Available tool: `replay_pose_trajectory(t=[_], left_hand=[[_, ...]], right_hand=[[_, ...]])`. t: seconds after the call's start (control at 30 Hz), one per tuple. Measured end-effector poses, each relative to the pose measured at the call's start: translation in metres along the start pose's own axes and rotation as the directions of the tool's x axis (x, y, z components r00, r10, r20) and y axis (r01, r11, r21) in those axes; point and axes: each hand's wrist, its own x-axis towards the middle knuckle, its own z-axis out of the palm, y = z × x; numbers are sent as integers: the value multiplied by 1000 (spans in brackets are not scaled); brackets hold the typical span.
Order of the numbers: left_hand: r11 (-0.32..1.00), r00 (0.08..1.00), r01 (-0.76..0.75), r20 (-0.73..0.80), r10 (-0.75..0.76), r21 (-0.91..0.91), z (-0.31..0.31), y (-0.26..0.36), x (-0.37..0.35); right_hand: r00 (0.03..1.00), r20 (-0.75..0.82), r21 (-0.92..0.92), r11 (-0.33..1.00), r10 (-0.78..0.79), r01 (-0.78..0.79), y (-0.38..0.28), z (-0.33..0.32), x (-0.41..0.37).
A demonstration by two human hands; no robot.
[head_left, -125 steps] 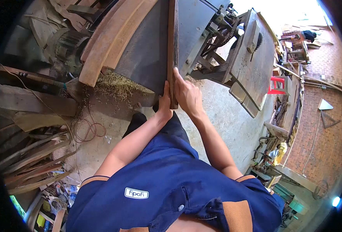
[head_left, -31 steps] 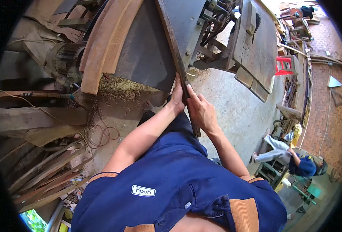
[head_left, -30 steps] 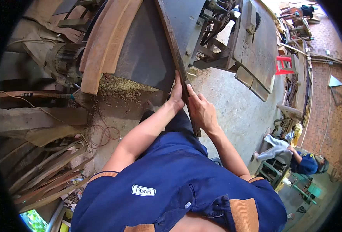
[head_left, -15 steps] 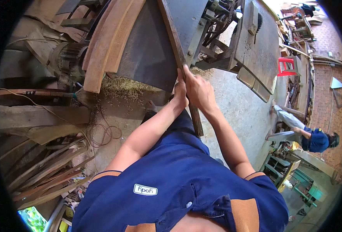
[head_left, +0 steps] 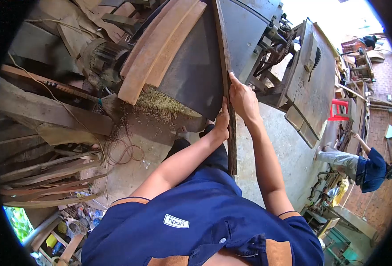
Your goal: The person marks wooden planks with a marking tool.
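A long, narrow wooden strip runs away from my body across a dark grey metal machine table. Its near end hangs past the table edge, above my legs. My left hand is closed on the strip from the left, thumb pointing along it; the fingers underneath are partly hidden. Slightly farther along, my right hand grips the same strip from the right, with its fingertips at the wood's edge. Left of the strip, curved wooden pieces rest on the machine table.
A saw table with a toothed blade stands to the right, near a red stool. Another person is at the far right. Stacked timber, a motor, shavings and a cable lie left.
The view has shifted, so the machine and strip appear farther right. My right hand is now farther up the strip, apart from my left. The other person has reached an arm out.
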Motion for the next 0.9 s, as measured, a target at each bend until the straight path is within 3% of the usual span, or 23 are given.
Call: replay_pose_trajectory(t=[0.07,0.1,0.13,0.2,0.23,0.33,0.4,0.53,0.67,0.73,0.8,0.87,0.9], left_hand=[[999,996,-17,88,13,49,-17,-11,22],[977,990,-141,-33,138,-159,12,-7,9],[973,988,-157,-26,155,-168,14,-7,12],[979,973,-203,-121,199,-29,11,-13,18],[995,993,-103,51,104,-12,-7,-10,14],[996,994,-38,-96,46,81,-1,-12,13],[998,992,-37,-115,42,45,2,-16,9],[997,981,-63,-181,69,43,9,-13,5],[995,979,-72,-184,83,67,12,-9,1],[992,981,-110,-154,119,69,16,-9,-6],[991,977,-122,-170,129,52,24,-8,-14],[909,921,-334,-119,371,248,33,-13,-20],[844,895,-352,-119,430,404,36,-16,-20]], right_hand=[[999,53,4,1000,-7,6,1,-4,-11],[999,52,9,1000,-6,6,0,-5,-21],[997,74,-61,998,-3,8,1,-5,-24],[997,74,-19,1000,-5,7,4,-6,-14],[997,77,-20,1000,-20,22,7,-4,-4],[995,18,27,995,-101,100,12,-3,47],[988,0,49,987,-155,155,15,-4,55],[981,95,27,985,-172,170,28,-3,38],[978,76,75,980,-192,186,29,0,79],[970,-12,128,962,-243,243,31,2,96],[972,25,123,965,-236,231,36,-1,80],[970,100,84,973,-224,216,38,-6,64],[966,72,71,968,-246,242,40,-4,61]])
